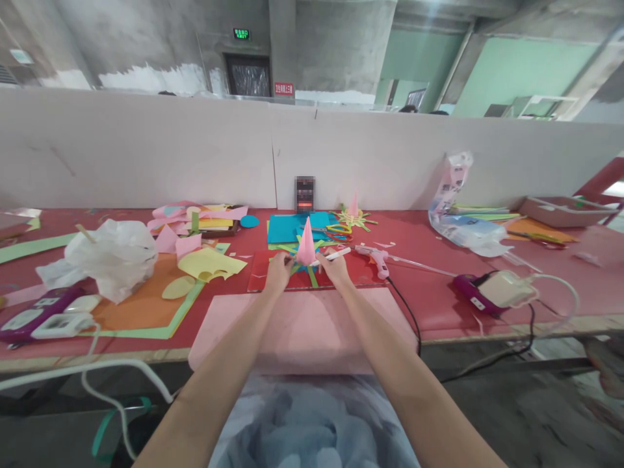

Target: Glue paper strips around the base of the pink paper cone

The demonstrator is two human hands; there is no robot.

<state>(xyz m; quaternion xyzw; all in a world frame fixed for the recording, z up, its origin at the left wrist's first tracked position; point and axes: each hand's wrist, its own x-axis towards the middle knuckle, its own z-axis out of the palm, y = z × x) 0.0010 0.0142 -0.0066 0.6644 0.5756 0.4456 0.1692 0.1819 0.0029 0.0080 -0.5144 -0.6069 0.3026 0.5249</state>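
Observation:
A pink paper cone (306, 244) stands upright on a red mat (361, 270) over blue and green paper pieces. My left hand (278, 272) is closed at the cone's lower left edge, fingers pinching its base. My right hand (334, 266) is closed at the cone's lower right and grips a white stick-like tool (339, 253) that points right. A large pink paper sheet (302, 328) lies under my forearms at the table's front edge.
A pink glue gun (377, 260) with a black cord lies right of my hand. Scissors (336, 231) and blue paper (287, 227) lie behind the cone, a second cone flower (353, 214) further back. White plastic bag (114, 257), coloured paper scraps, power strips (46, 315) left; charger (502, 289) right.

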